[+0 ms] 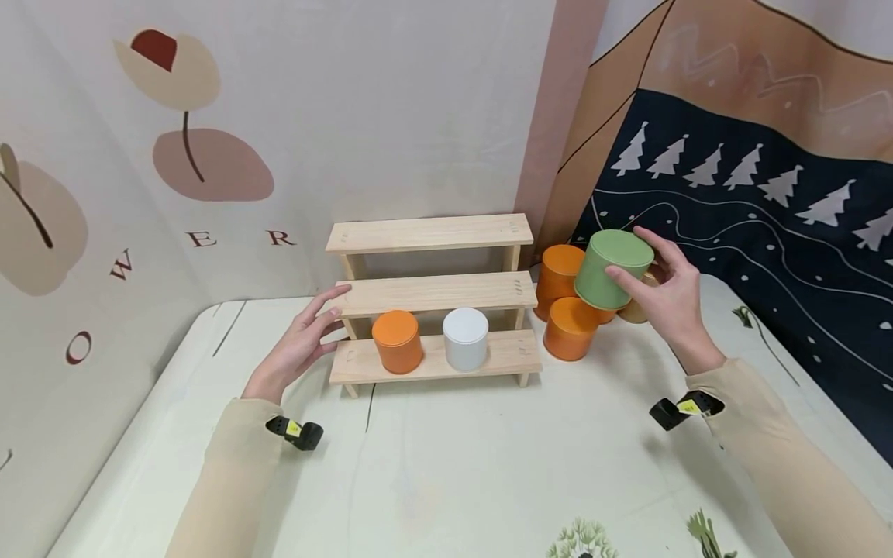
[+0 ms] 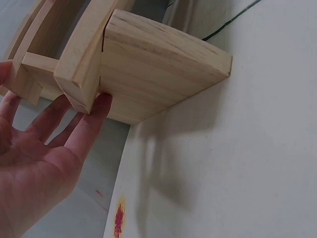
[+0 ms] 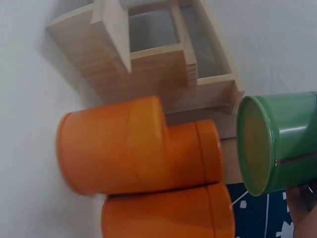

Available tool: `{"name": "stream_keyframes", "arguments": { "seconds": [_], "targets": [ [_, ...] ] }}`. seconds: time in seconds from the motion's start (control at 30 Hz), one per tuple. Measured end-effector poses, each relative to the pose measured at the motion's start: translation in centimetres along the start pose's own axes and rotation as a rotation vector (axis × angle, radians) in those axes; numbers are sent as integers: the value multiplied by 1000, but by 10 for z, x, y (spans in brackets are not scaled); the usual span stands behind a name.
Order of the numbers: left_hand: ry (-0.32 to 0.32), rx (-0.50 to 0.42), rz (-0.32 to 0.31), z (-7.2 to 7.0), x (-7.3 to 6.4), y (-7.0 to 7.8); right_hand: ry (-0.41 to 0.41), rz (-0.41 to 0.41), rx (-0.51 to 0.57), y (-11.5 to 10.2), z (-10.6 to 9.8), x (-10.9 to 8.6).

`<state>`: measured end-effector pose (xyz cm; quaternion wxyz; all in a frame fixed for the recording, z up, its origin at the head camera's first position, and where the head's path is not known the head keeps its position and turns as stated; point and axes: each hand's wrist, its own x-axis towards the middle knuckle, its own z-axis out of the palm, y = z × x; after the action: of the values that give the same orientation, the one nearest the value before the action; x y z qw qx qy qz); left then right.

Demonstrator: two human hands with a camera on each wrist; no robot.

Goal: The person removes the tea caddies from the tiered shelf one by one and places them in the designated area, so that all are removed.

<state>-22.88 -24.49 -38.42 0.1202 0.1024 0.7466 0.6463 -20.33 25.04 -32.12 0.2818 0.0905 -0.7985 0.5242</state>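
A three-tier wooden shelf (image 1: pixel 436 293) stands on the table against the cloth backdrop. On its lowest step sit an orange tin (image 1: pixel 398 342) and, to the right of it, a white tin (image 1: pixel 466 339). My left hand (image 1: pixel 301 341) touches the shelf's left side; in the left wrist view its fingertips (image 2: pixel 103 101) rest against the end of a step. At the right, my right hand (image 1: pixel 666 291) holds a green lidded tin (image 1: pixel 608 275) between thumb and fingers, raised above other tins. The right wrist view shows the green tin's base (image 3: pixel 255 146).
Right of the shelf, a front orange tin (image 1: pixel 570 332) and a rear orange tin (image 1: pixel 558 273) stand close together. A tan tin (image 1: pixel 633 311) is partly hidden behind the green one. Patterned cloth (image 1: pixel 739 194) rises behind them. The table (image 1: pixel 446 465) stretches toward me.
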Motion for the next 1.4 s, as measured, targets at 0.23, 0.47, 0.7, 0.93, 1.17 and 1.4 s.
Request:
{"name": "stream_keyframes", "arguments": {
  "seconds": [0.23,0.47,0.7,0.93,1.17,1.4],
  "targets": [
    [1,-11,2,1,1,0,-8,27,-31,12,-4,-7],
    [1,-13,2,1,1,-1,-11,48,-54,24,-8,-12],
    [3,-13,0,0,1,0,5,78,-92,28,-12,-19],
    [3,-9,-5,0,1,0,28,101,-71,37,-18,-24],
    [0,-1,-1,0,1,0,35,133,-95,45,-23,-30],
    [4,3,-4,0,1,0,18,150,-103,54,-23,-37]
  ]
}}
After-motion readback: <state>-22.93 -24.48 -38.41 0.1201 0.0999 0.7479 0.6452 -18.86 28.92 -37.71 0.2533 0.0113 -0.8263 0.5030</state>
